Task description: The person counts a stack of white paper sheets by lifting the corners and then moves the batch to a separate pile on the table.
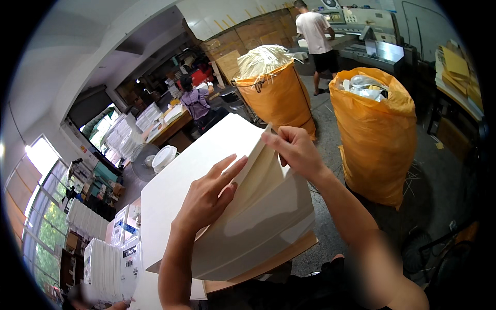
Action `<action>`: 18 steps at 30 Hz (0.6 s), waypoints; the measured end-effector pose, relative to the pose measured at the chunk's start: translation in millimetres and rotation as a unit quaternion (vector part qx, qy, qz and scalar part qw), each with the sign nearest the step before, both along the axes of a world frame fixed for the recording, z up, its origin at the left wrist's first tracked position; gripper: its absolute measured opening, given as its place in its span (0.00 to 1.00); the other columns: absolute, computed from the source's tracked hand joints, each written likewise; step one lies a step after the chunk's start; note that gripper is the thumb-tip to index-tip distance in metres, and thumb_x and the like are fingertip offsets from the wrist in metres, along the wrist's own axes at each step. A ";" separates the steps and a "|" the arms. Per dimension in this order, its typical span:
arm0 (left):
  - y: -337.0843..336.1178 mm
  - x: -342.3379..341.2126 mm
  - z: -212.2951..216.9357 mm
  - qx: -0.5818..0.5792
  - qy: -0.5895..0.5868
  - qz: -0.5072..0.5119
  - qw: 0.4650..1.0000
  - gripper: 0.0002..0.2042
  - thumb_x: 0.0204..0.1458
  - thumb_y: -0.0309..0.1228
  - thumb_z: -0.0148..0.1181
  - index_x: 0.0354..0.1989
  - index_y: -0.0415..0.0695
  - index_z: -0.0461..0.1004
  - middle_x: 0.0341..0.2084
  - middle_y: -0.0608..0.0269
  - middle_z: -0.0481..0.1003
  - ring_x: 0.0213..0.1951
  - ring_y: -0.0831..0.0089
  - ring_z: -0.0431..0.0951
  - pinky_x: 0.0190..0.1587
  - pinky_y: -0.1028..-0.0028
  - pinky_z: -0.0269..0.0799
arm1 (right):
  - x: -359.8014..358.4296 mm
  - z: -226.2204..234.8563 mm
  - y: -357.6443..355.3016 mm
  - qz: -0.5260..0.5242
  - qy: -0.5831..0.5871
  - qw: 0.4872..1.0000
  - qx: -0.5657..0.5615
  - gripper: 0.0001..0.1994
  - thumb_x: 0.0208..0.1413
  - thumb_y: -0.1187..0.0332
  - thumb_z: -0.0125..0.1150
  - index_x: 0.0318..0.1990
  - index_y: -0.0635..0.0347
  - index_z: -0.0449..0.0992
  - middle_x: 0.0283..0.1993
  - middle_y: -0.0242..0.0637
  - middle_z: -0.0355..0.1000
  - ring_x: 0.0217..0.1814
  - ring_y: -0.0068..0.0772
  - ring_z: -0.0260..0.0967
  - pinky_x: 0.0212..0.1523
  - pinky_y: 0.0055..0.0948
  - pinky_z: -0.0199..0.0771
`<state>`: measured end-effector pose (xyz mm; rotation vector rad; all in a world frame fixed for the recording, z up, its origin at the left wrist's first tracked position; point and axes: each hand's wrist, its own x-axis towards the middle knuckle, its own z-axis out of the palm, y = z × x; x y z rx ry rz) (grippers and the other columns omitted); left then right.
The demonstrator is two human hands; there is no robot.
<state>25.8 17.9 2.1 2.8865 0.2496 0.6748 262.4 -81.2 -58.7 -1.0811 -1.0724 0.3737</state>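
A thick stack of large cream-white paper sheets (206, 155) lies in front of me on a wooden board (289, 250). My right hand (295, 150) pinches the far right corner of the upper sheets and lifts them, so the stack gapes open. My left hand (209, 195) lies flat, fingers spread, on the top sheet near the lifted edge and presses it down. Both forearms come in from the lower edge.
Two tall orange sacks stuffed with paper trimmings stand on the floor, one (381, 132) at my right and one (279, 93) farther off. A person in a white shirt (316, 33) stands at a cutting machine (369, 31). Another person (195, 103) sits at a table. Paper stacks (106, 271) stand at lower left.
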 end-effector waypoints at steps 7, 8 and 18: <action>-7.3 -1.3 4.9 0.033 0.015 0.017 0.999 0.18 0.55 0.33 0.71 0.55 0.59 0.81 0.62 0.48 0.75 0.42 0.54 0.87 0.47 0.62 0.83 | 7.6 -1.3 2.7 0.205 0.291 0.933 0.039 0.15 0.66 0.66 0.60 0.25 0.57 0.71 0.21 0.34 0.71 0.22 0.29 0.75 0.21 0.25 0.71; -10.4 -0.3 5.7 0.048 0.009 0.017 0.999 0.19 0.53 0.35 0.74 0.54 0.58 0.82 0.61 0.49 0.76 0.43 0.54 0.87 0.47 0.63 0.83 | 7.4 -1.5 2.9 0.205 0.293 0.933 0.042 0.15 0.66 0.66 0.60 0.25 0.57 0.71 0.21 0.34 0.71 0.22 0.30 0.75 0.21 0.25 0.71; -2.0 -2.1 -2.3 -0.059 -0.061 0.006 0.996 0.21 0.62 0.28 0.61 0.63 0.61 0.79 0.62 0.51 0.76 0.48 0.55 0.86 0.49 0.62 0.82 | 1.8 -0.1 -9.4 0.095 0.116 0.989 -0.012 0.17 0.68 0.63 0.61 0.24 0.55 0.70 0.20 0.33 0.70 0.22 0.28 0.74 0.18 0.24 0.68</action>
